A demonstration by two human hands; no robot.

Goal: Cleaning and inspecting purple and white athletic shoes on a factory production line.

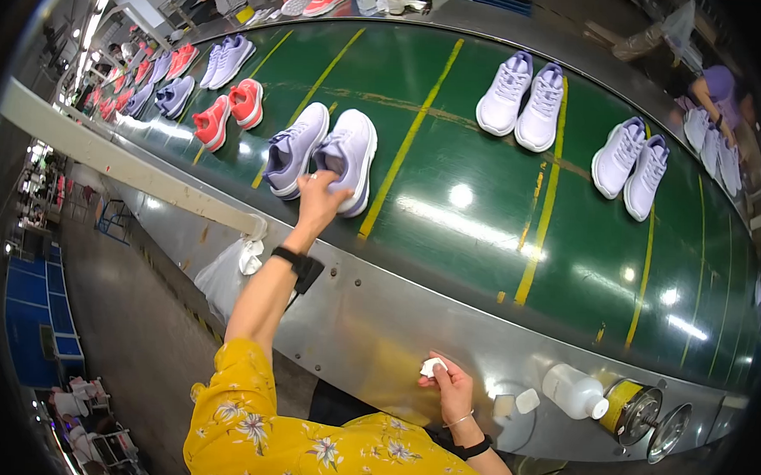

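Your left hand [320,203], finger grip unclear, touches a lavender shoe [351,140], long axis toe-away; your right hand [454,391] pinches a white pad [432,367]

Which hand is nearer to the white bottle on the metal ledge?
Right: the right hand is left of the bottle; the left hand is farther, at a lilac shoe.

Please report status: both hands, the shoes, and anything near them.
Left hand at heel of lavender shoe, grip unclear. Right hand pinching small white piece. Matching shoe close alongside, on left.
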